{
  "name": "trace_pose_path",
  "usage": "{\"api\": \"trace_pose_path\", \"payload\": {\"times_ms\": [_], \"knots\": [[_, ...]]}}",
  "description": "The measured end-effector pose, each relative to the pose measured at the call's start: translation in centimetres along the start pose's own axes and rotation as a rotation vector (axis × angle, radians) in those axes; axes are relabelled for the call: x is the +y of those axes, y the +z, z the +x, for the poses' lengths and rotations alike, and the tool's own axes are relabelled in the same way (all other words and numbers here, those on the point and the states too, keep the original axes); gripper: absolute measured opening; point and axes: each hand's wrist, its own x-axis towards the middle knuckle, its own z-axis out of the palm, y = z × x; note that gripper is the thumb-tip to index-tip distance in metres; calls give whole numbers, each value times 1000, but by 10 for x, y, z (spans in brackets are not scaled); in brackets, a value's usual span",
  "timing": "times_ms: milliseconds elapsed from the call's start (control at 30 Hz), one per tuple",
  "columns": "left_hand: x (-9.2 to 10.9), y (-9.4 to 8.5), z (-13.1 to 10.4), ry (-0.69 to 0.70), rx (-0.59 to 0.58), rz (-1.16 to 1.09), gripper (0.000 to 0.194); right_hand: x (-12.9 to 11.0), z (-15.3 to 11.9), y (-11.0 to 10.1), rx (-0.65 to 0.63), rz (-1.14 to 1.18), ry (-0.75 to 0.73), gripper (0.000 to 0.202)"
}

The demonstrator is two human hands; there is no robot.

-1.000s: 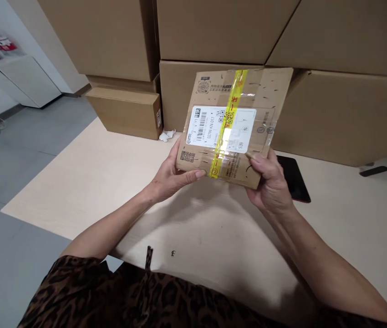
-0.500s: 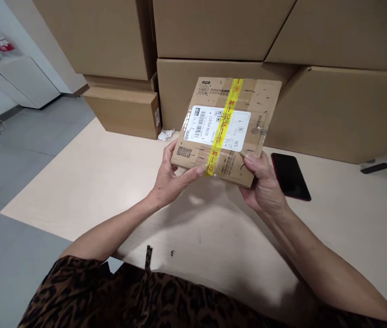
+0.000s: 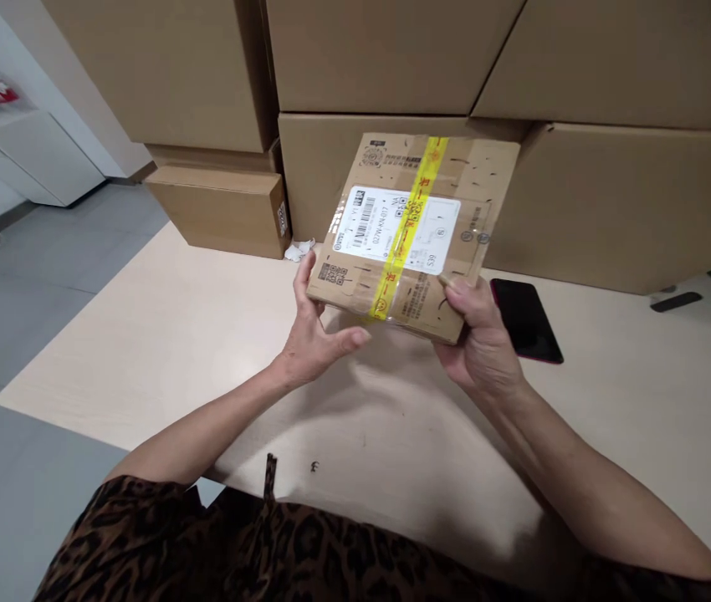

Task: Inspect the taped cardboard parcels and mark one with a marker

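Observation:
A flat brown cardboard parcel [image 3: 481,180] is held up, tilted, above the table. On its face are a white shipping label [image 3: 355,226] and a strip of yellow tape [image 3: 424,180] with red print. My right hand [image 3: 484,339] grips the lower right corner, thumb on the front and fingers out of sight behind it. At the lower left corner is my left hand [image 3: 314,334], its thumb stretched away from the parcel and its fingers partly hidden by the left edge. Whether those fingers touch the back cannot be seen.
Large cardboard boxes [image 3: 374,54] are stacked along the back of the light table [image 3: 104,334]. A smaller box [image 3: 217,213] stands at the left, beside crumpled white paper [image 3: 300,250]. Right of the parcel lies a black phone [image 3: 528,322], and farther right a dark flat object [image 3: 677,302].
My left thumb has come off the parcel's front and opened away from its lower edge. My right hand keeps its grip. The view has shifted slightly.

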Motion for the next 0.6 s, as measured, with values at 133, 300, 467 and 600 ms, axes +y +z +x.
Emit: {"api": "trace_pose_path", "payload": {"times_ms": [133,300,467,600], "knots": [[3,15,-7,-91,209,-57,146,14,-14,8,0,-32,29,63],[5,22,-5,-17,247,-28,148,21,-25,16,8,-13,28,76],[1,20,-4,90,246,61,146,17,-23,15,-41,4,74,70],[1,15,-5,84,212,125,139,16,-18,9,-72,-12,103,58]]}}
